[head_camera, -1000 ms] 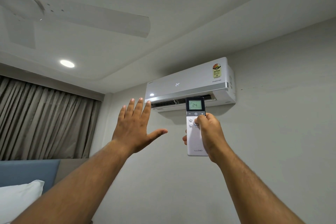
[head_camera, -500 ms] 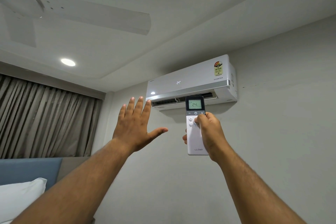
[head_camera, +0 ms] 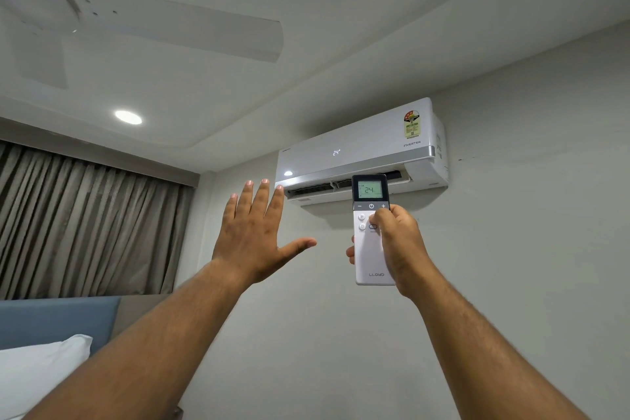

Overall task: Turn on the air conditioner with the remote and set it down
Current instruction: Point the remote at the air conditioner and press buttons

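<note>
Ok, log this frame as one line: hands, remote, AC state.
right hand: grips remote, thumb on buttons | left hand: open, raised, empty | air conditioner: panel reads 24, flap open | remote: not yet set down

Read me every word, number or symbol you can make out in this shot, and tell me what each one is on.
"24°": front panel of the air conditioner.
"INVERTER": air conditioner's right end, under its sticker.
"24": screen of the remote held in the right hand.
"LLOYD": remote's lower end.
Minus, power, plus symbols: below the remote's screen.
Rating sticker, logo at the unit's left and its side labels: too small to read.
</note>
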A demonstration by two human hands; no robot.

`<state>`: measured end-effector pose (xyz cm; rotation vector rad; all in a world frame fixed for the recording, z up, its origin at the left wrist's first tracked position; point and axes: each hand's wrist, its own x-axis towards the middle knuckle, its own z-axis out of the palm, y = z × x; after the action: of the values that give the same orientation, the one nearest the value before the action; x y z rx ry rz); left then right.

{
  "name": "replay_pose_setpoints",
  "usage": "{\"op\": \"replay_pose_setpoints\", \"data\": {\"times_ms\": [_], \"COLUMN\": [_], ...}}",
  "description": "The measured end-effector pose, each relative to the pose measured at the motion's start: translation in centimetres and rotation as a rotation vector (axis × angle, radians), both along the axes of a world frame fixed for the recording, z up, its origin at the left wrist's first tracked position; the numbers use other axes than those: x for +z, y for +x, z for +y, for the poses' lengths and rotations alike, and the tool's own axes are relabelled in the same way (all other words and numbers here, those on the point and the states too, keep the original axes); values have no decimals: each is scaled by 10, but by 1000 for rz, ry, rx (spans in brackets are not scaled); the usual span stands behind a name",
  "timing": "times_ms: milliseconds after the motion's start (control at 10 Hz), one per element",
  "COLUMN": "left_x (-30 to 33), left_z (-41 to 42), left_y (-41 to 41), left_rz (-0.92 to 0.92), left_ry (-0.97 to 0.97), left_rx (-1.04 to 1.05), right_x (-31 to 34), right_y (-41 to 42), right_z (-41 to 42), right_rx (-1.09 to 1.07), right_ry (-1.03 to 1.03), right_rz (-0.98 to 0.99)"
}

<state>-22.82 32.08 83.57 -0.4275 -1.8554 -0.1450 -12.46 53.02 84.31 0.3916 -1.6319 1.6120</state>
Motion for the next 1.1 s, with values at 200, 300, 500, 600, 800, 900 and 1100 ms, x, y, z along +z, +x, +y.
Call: {"op": "replay_pose_setpoints", "data": {"times_ms": [200, 300, 500, 600, 800, 900, 1100], "left_x": [0, -1, 1, 2, 3, 4, 4], "left_z": [-3, -3, -5, -3, -2, -3, -4], "left_y": [-1, 0, 6, 10, 15, 18, 25], "left_rz": [-5, -4, 5, 12, 8, 8, 8], "left_ry": [2, 1, 10, 24, 15, 12, 12], "left_rx": [8, 10, 5, -5, 6, 10, 1], "right_x": [0, 0, 1, 3, 5, 5, 4], "right_y": [-1, 0, 6, 11, 20, 23, 28], "right_z": [0, -1, -1, 0, 2, 2, 2], "right_rx": [-5, -3, -8, -15, -17, -10, -6], "right_ry": [2, 5, 16, 22, 21, 13, 5], "right_rz": [0, 4, 5, 8, 18, 21, 20]}}
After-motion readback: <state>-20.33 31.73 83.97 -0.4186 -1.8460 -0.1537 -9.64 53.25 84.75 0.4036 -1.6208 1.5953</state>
